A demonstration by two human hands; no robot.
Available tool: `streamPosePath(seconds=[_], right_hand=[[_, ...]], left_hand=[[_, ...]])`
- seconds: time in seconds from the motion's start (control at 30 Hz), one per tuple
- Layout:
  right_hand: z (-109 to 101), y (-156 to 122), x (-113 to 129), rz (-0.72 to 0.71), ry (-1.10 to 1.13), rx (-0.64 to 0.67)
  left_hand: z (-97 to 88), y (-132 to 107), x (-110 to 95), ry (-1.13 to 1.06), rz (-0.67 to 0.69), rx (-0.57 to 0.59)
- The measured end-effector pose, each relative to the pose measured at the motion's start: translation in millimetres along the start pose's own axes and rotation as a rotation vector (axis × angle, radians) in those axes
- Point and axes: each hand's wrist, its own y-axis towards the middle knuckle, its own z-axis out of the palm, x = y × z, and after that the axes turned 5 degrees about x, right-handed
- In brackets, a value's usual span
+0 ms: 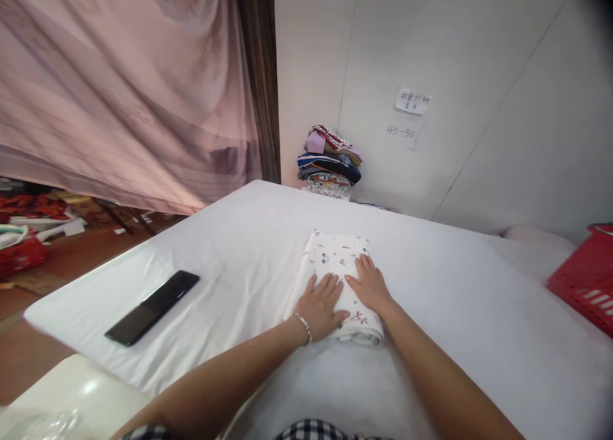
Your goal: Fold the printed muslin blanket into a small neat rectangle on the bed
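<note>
A folded white cloth (330, 253) with small printed figures lies on the white-covered table (230, 235) in front of me. Its layers show at the near edge. My left hand (322, 306), with a bracelet at the wrist, rests flat on the cloth's left side, fingers spread. On the right side of the same cloth, my right hand (371, 283) lies flat with its fingers stretched out. Neither hand grips anything. The cloth's underside is hidden.
A black phone (153, 307) lies on the table's left part. Folded fabrics (330, 159) are piled behind the far edge, by the wall. A red basket (587, 277) stands at the right. A pink curtain (134, 95) hangs at the left. A pale glossy surface (76, 395) is at the lower left.
</note>
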Motion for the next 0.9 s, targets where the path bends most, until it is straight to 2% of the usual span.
streamPosePath(seconds=[0.17, 0.37, 0.5, 0.7, 0.77, 0.9], right_hand=[[-4, 3, -3, 0.007, 0.012, 0.027], [-22, 44, 2, 0.057, 0.024, -0.049], [-17, 62, -3, 0.06, -0.002, -0.061], [-6, 59, -14, 0.028, 0.012, -0.091], [-7, 58, -15, 0.02, 0.017, -0.096], [-13, 57, -12, 0.026, 0.059, -0.083]], left_hand=[[-1.0, 3, -2, 0.013, -0.006, 0.024], [-2.8, 3, -6, -0.024, -0.018, 0.015], [-3.0, 0, -8, -0.086, -0.04, -0.014], [-11.1, -3, -6, -0.15, -0.051, -0.058], [-17.7, -1, 3, -0.163, -0.114, -0.084], [-25.5, 4, 29, -0.271, -0.393, -0.061]])
